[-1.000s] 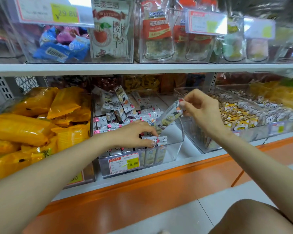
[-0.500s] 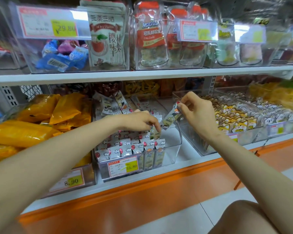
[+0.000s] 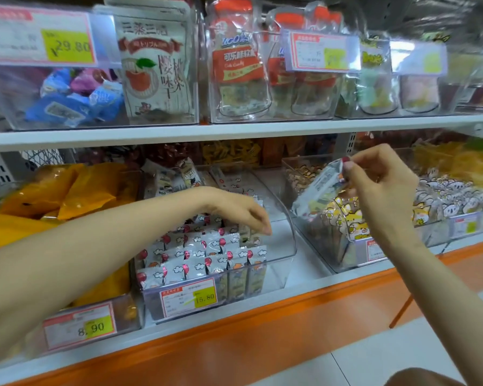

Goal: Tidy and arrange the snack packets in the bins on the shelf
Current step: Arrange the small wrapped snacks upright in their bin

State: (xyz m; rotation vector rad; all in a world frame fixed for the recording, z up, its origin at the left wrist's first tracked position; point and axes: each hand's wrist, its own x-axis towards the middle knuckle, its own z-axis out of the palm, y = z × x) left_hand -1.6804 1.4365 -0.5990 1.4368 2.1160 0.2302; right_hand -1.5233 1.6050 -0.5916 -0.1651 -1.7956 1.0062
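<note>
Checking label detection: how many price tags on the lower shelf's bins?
4: 8.90 tag on the yellow-packet bin; 15.80 tag on the middle bin; half-covered tag behind the right forearm; far-right tag. More may be hidden.

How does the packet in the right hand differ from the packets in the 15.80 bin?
The held packet hangs tilted, pinched at its top by the right hand; the binned packets stand upright in rows. The held packet shows a greyish side; the binned packets show white cloud-printed fronts. Both look similar in size.
</note>
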